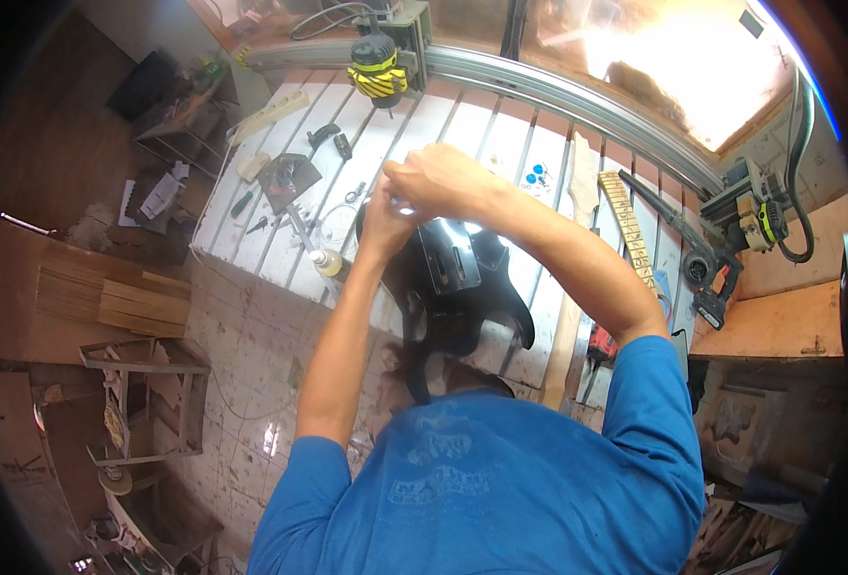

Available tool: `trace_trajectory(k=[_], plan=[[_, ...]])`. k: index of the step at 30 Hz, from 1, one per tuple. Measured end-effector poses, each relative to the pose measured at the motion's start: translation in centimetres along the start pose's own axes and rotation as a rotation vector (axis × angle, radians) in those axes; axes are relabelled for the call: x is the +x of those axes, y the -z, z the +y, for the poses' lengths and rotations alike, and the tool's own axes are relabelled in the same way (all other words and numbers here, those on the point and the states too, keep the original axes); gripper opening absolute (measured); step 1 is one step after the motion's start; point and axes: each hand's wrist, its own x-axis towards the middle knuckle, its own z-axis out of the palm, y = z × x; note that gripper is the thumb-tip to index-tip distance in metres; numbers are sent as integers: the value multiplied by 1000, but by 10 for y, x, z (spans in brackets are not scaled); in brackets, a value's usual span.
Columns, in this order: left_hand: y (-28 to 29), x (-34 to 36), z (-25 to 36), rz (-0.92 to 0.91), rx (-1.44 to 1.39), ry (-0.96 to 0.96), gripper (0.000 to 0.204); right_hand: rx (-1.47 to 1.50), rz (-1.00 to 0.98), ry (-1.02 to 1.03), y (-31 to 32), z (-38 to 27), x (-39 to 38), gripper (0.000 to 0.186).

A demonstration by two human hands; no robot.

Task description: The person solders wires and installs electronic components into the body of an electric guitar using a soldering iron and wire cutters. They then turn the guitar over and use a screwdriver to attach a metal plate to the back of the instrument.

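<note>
A black electric guitar body (481, 297) lies in front of me at the table's near edge, with a shiny metal plate (451, 259) on its face. Above its far left end my two hands meet. My left hand (388, 222) is closed, thumb side up, around something I cannot make out; a small pale glint shows at its top. From the right, my right hand (440, 178) arches over it with the fingers pinched together at the tip. Whatever sits between these fingers is hidden.
On the slotted white table (295, 254) lie a glue bottle (326, 262), a dark scraper-like plate (290, 180), blue bits (537, 174), a fretted neck (629, 225) and a long wooden neck blank (566, 335). A cordless blower (700, 259) rests at right. A router spindle (376, 72) hangs over the far side.
</note>
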Motion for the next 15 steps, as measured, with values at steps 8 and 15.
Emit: trace_trajectory(k=[8, 15], plan=[[5, 1, -7, 18, 68, 62, 51, 113, 167, 39, -7, 2, -9, 33], [8, -9, -17, -146, 439, 35, 40, 41, 93, 146, -14, 17, -2, 15]])
